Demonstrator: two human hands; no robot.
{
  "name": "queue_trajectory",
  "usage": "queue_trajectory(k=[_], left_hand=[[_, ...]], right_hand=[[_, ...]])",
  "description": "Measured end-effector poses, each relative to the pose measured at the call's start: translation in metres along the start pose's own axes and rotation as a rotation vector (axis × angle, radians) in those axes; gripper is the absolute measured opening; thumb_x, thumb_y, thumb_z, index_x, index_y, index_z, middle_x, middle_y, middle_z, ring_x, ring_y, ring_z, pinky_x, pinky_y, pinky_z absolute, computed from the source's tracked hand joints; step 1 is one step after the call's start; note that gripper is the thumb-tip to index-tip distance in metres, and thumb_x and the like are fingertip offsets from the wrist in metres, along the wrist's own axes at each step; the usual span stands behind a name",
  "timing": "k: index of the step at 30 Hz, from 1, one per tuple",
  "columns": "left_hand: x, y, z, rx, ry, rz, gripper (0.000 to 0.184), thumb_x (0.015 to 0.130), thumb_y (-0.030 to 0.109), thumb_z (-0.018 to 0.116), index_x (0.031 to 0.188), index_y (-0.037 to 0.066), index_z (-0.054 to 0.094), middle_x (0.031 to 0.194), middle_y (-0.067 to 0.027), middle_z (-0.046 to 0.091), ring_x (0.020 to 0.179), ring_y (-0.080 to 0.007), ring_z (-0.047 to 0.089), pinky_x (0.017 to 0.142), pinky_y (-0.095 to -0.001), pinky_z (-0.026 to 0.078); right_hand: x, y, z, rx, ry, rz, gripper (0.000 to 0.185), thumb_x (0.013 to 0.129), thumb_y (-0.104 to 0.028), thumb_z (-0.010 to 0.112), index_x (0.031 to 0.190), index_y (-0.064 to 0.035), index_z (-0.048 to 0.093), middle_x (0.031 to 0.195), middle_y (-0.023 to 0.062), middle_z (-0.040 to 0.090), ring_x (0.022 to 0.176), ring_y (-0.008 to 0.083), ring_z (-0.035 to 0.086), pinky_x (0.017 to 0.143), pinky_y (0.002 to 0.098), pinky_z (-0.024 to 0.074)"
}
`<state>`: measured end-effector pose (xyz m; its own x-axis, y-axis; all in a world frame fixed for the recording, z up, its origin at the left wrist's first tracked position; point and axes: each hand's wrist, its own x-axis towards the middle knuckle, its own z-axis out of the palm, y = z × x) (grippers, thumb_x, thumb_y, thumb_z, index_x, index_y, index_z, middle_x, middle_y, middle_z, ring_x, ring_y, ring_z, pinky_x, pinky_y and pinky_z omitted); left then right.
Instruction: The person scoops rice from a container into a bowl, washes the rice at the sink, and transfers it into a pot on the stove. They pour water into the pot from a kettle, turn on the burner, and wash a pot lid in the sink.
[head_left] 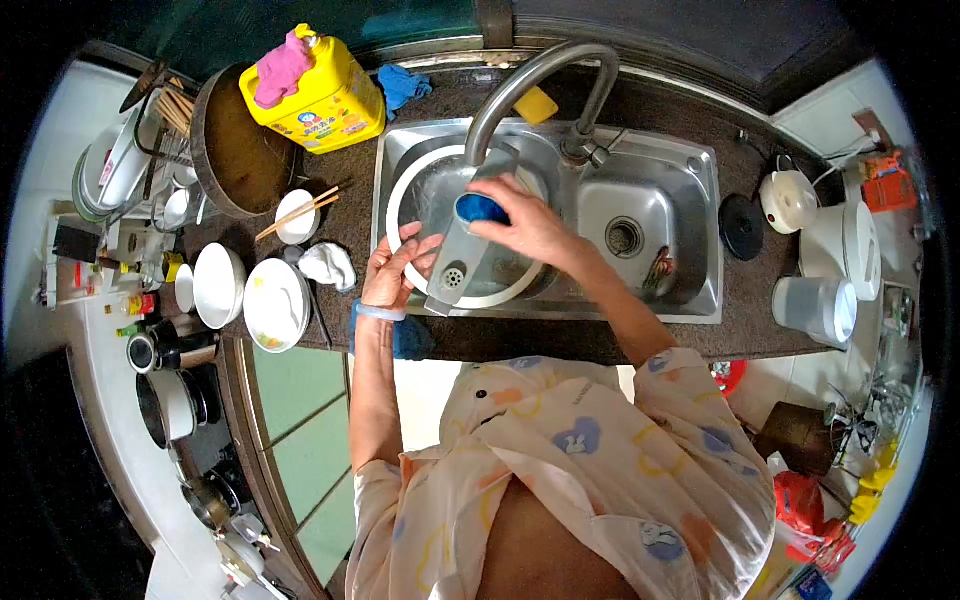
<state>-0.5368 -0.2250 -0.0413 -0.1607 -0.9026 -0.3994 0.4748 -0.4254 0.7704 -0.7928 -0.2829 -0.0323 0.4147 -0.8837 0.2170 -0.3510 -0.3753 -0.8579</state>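
Over the left sink bowl, a long grey, partly see-through panel [462, 255] with a round perforated patch near its lower end lies tilted across a white-rimmed basin [405, 205]. My left hand [398, 268] grips the panel's left edge, a pale bangle at the wrist. My right hand [525, 222] is closed around a blue scrubber [480, 209] with a pale rim, pressed on or just over the panel; its exact kind is not clear. The curved steel faucet [540, 68] arches above, its spout close to the panel's upper end.
The right sink bowl [600, 215] has a drain and some scraps. Left on the counter are white bowls [220, 285], chopsticks [298, 214], a white cloth [328, 267], a large pan [240, 140] and a yellow jug [320, 95]. A clear container [815, 308] stands right.
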Motion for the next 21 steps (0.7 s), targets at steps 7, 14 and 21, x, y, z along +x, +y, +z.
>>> queue_trajectory(k=[7, 14, 21], left_hand=[[0.004, -0.017, -0.013, -0.058, 0.089, 0.118, 0.030, 0.096, 0.012, 0.055, 0.125, 0.005, 0.054, 0.112, -0.0231, 0.066, 0.091, -0.0268, 0.070, 0.075, -0.0363, 0.058], [0.018, -0.034, -0.010, -0.170, 0.079, 0.132, 0.030, 0.096, 0.009, 0.053, 0.126, 0.005, 0.056, 0.114, -0.0244, 0.064, 0.088, -0.0243, 0.069, 0.076, -0.0343, 0.058], [0.025, -0.036, -0.005, -0.179, 0.114, 0.142, 0.027, 0.096, 0.012, 0.054, 0.123, 0.006, 0.057, 0.114, -0.0237, 0.064, 0.086, -0.0213, 0.067, 0.078, -0.0327, 0.055]], right_hand=[[-0.006, 0.132, -0.090, 0.155, 0.864, 0.337, 0.042, 0.090, -0.029, 0.064, 0.116, 0.0029, 0.055, 0.079, 0.0119, 0.062, 0.071, 0.0216, 0.059, 0.071, 0.0353, 0.0490], [0.027, 0.170, -0.127, -0.188, 0.544, 0.513, 0.045, 0.088, -0.033, 0.065, 0.107, 0.0059, 0.053, 0.072, 0.0186, 0.061, 0.073, 0.0371, 0.063, 0.067, 0.0464, 0.0481], [0.013, 0.190, -0.117, -0.578, 0.762, 0.533, 0.048, 0.090, -0.031, 0.060, 0.112, 0.0069, 0.041, 0.076, 0.0246, 0.064, 0.074, 0.0431, 0.065, 0.065, 0.0500, 0.0516]])
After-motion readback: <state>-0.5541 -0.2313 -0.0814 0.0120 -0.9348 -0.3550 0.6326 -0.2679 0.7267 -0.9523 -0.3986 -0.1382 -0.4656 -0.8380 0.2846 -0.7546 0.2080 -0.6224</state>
